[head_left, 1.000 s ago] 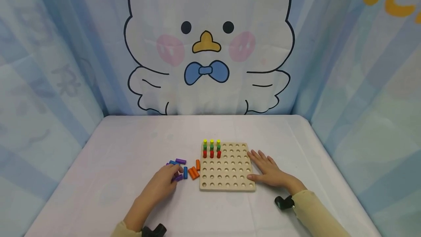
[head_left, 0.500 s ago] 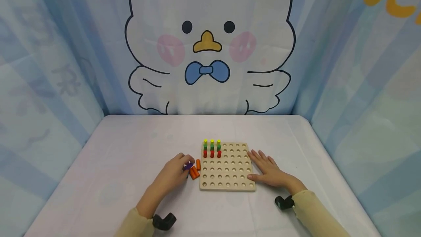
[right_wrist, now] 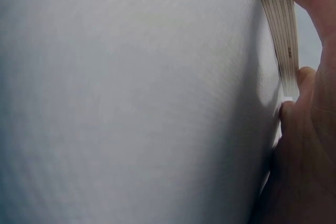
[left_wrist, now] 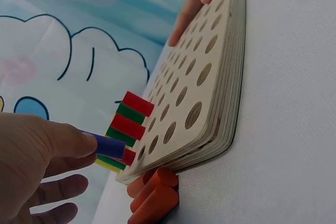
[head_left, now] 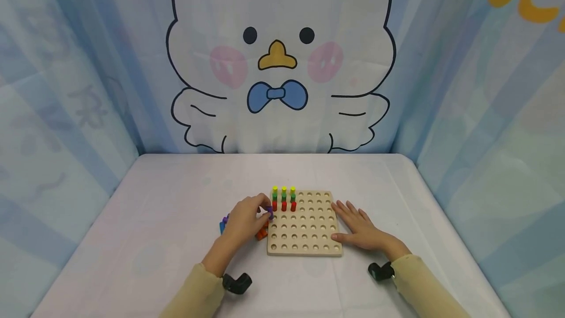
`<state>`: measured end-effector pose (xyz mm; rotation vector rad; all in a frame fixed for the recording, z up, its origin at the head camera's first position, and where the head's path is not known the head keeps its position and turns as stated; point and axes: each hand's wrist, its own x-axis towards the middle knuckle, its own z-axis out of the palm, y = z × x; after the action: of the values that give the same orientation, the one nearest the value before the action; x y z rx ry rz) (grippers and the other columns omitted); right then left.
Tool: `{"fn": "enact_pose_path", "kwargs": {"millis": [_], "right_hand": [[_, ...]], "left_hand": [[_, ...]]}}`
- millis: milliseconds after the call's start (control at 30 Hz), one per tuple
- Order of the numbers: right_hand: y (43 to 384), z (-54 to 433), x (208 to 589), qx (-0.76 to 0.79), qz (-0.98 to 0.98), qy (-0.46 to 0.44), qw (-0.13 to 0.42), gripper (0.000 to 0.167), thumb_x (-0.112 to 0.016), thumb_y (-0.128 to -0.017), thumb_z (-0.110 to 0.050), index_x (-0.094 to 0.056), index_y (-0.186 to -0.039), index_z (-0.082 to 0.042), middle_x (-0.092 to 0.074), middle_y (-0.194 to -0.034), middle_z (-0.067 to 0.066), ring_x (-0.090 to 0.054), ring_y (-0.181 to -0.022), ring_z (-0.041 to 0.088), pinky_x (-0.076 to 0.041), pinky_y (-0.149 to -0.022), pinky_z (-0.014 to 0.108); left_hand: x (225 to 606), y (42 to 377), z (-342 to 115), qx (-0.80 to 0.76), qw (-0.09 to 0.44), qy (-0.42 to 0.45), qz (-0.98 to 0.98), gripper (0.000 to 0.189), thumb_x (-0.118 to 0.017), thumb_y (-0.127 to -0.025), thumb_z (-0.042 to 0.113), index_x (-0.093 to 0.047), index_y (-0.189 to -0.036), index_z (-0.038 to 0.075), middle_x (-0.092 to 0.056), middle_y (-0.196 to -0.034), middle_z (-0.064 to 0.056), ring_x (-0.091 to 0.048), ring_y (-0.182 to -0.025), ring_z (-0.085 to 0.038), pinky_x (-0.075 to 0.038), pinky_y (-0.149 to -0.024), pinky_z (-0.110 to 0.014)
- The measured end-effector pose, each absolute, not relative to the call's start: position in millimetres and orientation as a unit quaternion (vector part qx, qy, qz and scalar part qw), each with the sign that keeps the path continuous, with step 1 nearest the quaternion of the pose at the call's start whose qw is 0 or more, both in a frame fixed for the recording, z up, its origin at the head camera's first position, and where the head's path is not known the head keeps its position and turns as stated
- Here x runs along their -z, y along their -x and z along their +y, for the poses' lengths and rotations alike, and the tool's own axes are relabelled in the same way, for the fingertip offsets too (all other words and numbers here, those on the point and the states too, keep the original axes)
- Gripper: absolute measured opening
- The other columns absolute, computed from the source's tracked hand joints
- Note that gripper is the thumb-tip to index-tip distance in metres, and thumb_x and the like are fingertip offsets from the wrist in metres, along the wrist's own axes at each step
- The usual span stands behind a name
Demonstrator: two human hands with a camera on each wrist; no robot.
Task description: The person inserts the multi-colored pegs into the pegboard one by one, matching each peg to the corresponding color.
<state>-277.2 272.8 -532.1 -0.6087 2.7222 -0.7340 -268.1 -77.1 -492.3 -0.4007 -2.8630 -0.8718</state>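
Observation:
My left hand [head_left: 245, 217] pinches a purple peg [left_wrist: 109, 145] between thumb and fingers, held over the left edge of a wooden pegboard [head_left: 304, 251]. In the left wrist view the peg's tip overlaps a red peg [left_wrist: 127, 157] standing in the board. Three short rows fill the far left corner: yellow pegs [head_left: 284, 188], green pegs [head_left: 284, 197] and red pegs, three of each. With fingers spread, my right hand [head_left: 366, 232] rests along the board's right edge, thumb and fingertips on the rim. The right wrist view shows it against the layered side [right_wrist: 279, 24].
Orange pegs [left_wrist: 155, 198] lie beside the board's left side, partly behind the left hand in the head view. A blue peg [head_left: 222, 228] and a purple peg [head_left: 225, 220] lie further left. A white cloth [head_left: 132, 239] covers the table; a printed curtain [head_left: 282, 126] stands behind.
My left hand has picked up a purple peg from the loose pile and carried it right and away from me to the board's left edge. The right hand stays in place.

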Motion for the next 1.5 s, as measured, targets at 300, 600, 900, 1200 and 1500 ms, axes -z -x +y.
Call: {"fn": "enact_pose_path", "kwargs": {"millis": [300, 600, 900, 1200, 1500], "right_hand": [[277, 272, 531, 0.254, 0.935, 0.208, 0.132, 0.095, -0.065, -0.095, -0.055, -0.019, -0.165, -0.011, -0.011, -0.173, 0.019, 0.002, -0.158, 0.046, 0.004, -0.121, 0.068], [277, 273, 532, 0.253, 0.936, 0.21, 0.127, 0.095, -0.065, -0.095, -0.055, -0.019, -0.166, -0.011, -0.011, -0.173, 0.019, 0.002, -0.158, 0.046, 0.004, -0.121, 0.068], [278, 272, 533, 0.253, 0.936, 0.207, 0.129, 0.096, -0.065, -0.094, -0.056, -0.019, -0.165, -0.011, -0.011, -0.172, 0.02, 0.002, -0.158, 0.046, 0.003, -0.121, 0.069], [279, 271, 535, 0.254, 0.936, 0.215, 0.116, 0.095, -0.065, -0.095, -0.055, -0.021, -0.165, -0.009, -0.014, -0.172, 0.021, 0.0, -0.158, 0.047, 0.002, -0.12, 0.068], [279, 273, 536, 0.255, 0.935, 0.216, 0.116, 0.095, -0.065, -0.095, -0.055, -0.02, -0.165, -0.009, -0.014, -0.172, 0.021, 0.0, -0.158, 0.048, 0.002, -0.12, 0.068]], "left_hand": [[504, 276, -69, 0.279, 0.078, 0.129, -0.948, 0.016, -0.08, -0.092, 0.02, -0.068, -0.102, 0.019, -0.072, -0.098, 0.004, -0.059, -0.083, -0.012, -0.052, -0.076, -0.031], [507, 277, -63, 0.29, 0.073, 0.136, -0.944, 0.017, -0.079, -0.092, 0.02, -0.065, -0.103, 0.021, -0.072, -0.098, 0.004, -0.055, -0.081, -0.012, -0.05, -0.075, -0.029], [511, 279, -61, 0.27, 0.109, 0.151, -0.945, 0.017, -0.079, -0.092, 0.019, -0.066, -0.102, 0.021, -0.073, -0.096, 0.005, -0.055, -0.083, -0.013, -0.051, -0.085, -0.036], [512, 278, -64, 0.282, 0.111, 0.162, -0.939, 0.017, -0.078, -0.093, 0.017, -0.065, -0.102, 0.021, -0.072, -0.096, 0.004, -0.059, -0.083, -0.014, -0.052, -0.084, -0.037], [516, 278, -63, 0.236, 0.099, 0.161, -0.953, 0.017, -0.077, -0.092, 0.016, -0.066, -0.105, 0.022, -0.071, -0.096, 0.004, -0.057, -0.085, -0.015, -0.051, -0.086, -0.041]]}}
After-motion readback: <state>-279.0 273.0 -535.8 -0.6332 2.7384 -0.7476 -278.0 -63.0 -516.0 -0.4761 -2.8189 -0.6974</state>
